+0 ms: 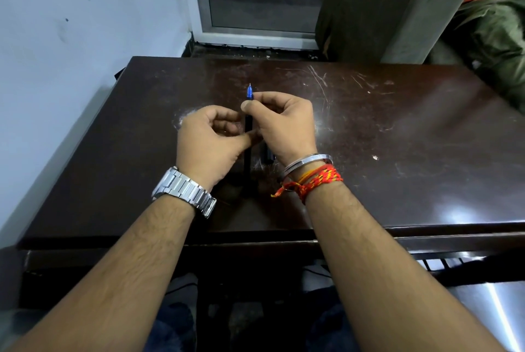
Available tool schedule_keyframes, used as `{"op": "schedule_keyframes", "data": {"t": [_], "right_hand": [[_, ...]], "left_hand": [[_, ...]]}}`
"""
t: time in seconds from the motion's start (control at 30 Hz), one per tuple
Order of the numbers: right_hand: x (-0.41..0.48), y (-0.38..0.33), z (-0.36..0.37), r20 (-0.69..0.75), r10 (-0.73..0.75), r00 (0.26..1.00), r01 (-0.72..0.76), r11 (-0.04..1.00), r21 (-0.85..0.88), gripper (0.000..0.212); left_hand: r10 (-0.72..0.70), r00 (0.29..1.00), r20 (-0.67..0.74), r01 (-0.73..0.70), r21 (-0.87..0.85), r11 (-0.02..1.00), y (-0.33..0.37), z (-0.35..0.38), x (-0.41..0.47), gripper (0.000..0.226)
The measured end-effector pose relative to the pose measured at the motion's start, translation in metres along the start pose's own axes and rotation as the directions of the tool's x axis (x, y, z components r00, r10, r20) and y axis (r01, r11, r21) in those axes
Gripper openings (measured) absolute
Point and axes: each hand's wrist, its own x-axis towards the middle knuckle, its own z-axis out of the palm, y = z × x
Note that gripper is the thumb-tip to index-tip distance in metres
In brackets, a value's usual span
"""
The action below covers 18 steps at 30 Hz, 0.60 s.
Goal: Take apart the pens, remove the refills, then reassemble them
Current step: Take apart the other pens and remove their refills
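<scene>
A: Left side, what do you log?

B: Left hand, steel watch on the wrist, fingers curled around the lower dark barrel of the pen, thumb against it.

A: And the pen itself?

B: Held above the scratched dark table, blue tip pointing away from the person.

A: Right?

B: Right hand pinches the pen just below the blue tip. Silver bangle and red thread on that wrist.
</scene>
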Motion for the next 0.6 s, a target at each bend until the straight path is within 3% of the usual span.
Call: {"op": "schedule_keyframes", "data": {"t": [0.2, 0.33, 0.6], "right_hand": [[-0.0001, 0.0014, 0.0012, 0.004, 0.004, 1.0, -0.004, 1.0, -0.004, 0.004], [-0.0011, -0.0004, 0.0025, 0.026, 0.005, 1.0, -0.005, 1.0, 0.005, 0.006], [0.0031, 0.0033, 0.0011, 0.0, -0.019, 1.0, 0.019, 0.997, -0.076, 0.008]], "left_hand": [[-0.048, 0.997, 0.066, 0.049, -0.027, 0.998, -0.0027, 0.0039, 0.0014, 0.017], [0.006, 1.0, -0.002, -0.006, 0.038, 0.999, -0.0048, 0.0007, 0.002, 0.023], [-0.03, 0.996, 0.08, 0.027, 0.038, 0.999, -0.0065, 0.0052, 0.0045, 0.02]]}}
